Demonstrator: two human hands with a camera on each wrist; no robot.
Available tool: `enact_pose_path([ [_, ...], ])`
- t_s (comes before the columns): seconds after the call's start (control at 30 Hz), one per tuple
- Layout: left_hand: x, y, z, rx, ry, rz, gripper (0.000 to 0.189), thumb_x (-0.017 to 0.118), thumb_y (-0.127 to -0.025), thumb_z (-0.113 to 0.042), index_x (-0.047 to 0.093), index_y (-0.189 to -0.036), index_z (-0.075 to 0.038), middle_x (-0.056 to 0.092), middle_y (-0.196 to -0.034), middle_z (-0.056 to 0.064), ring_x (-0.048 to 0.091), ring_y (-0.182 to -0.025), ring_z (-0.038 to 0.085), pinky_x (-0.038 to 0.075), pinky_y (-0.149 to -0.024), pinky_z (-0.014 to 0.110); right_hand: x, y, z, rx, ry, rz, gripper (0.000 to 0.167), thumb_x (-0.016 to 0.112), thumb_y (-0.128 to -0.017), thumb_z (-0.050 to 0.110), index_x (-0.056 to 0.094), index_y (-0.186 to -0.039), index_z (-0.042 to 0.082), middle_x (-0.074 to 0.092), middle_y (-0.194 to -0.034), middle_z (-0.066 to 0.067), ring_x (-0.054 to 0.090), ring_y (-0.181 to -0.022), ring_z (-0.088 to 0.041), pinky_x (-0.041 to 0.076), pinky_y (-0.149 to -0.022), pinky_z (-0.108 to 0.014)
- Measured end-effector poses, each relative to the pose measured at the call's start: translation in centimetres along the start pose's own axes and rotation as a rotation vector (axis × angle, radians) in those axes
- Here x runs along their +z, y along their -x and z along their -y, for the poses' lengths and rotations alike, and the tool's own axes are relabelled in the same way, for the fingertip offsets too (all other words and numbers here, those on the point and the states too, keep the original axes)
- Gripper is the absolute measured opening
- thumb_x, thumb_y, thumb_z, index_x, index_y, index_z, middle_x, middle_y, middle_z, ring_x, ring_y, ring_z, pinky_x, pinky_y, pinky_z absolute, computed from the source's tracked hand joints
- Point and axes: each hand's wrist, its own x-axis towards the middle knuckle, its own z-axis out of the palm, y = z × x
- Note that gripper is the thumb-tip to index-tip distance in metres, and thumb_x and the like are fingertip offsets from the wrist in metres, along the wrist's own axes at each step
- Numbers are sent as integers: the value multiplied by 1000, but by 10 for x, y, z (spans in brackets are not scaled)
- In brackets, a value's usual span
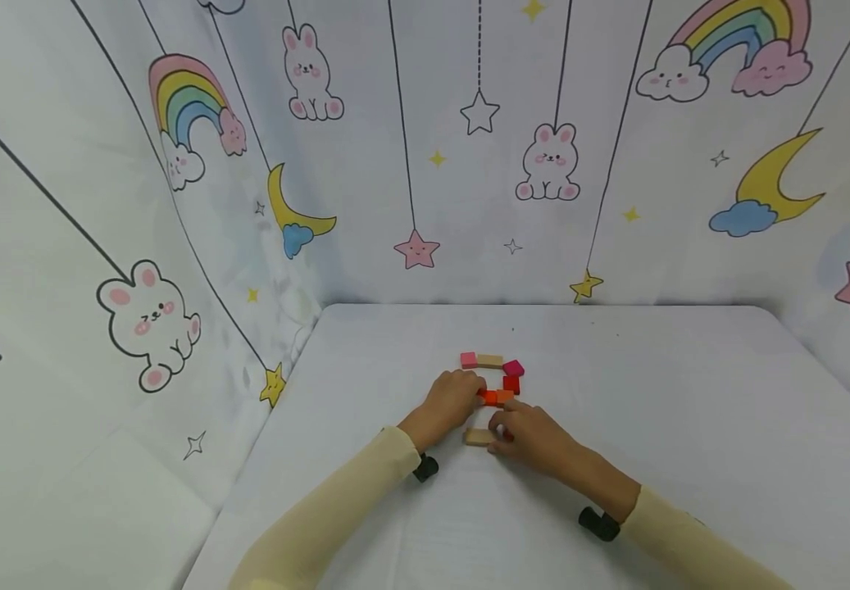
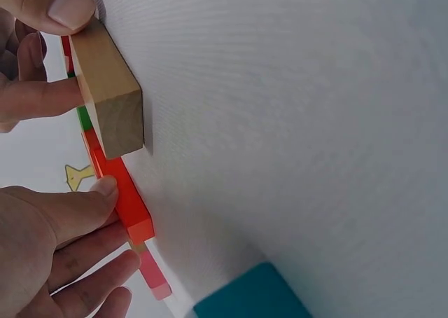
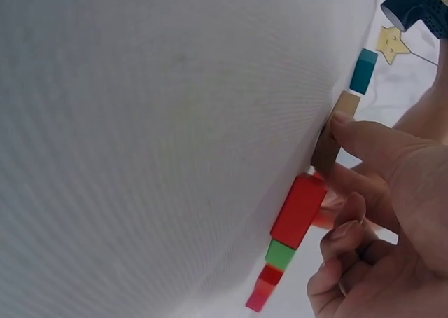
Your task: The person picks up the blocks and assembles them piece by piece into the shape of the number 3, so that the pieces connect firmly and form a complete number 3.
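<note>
Thumb and finger of my right hand (image 1: 535,438) pinch a plain wooden block (image 1: 479,437) lying nearest me. In the right wrist view, the thumb presses one long side of this wooden block (image 3: 346,108). My left hand (image 1: 454,401) is farther forward, its thumb and fingers around the left part of an orange-red block (image 1: 488,398). In the left wrist view, the thumb tip sits on the upper edge of this orange-red block (image 2: 129,202). An orange block (image 1: 505,397) adjoins it on the right. Part of the orange-red block is hidden by the left fingers.
Beyond the hands a curve of blocks runs through a pink block (image 1: 468,360), another wooden block (image 1: 490,360), a crimson block (image 1: 514,368) and a red block (image 1: 511,384). A teal block (image 3: 363,71) and a green block (image 3: 280,255) show in the right wrist view. White cloth (image 1: 653,410) covers the table.
</note>
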Motion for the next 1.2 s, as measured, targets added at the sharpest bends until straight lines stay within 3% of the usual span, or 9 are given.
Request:
enact_pose_path([
  [0.37,0,2,0,-15,18,15,19,77,-99,-25,78,-115,-15,76,-105,0,67,-92,15,56,-88,29,-3,3,3,59,-27,5,28,91,-84,28,80,-107,17,61,-91,4,54,-83,-9,52,-73,-27],
  [1.2,-1,0,0,-9,-1,25,21,77,-99,-27,78,-116,-15,77,-105,0,67,-92,16,56,-88,29,-3,4,-4,59,8,-6,34,94,-80,33,80,-107,17,62,-95,3,57,-87,-11,54,-79,-37],
])
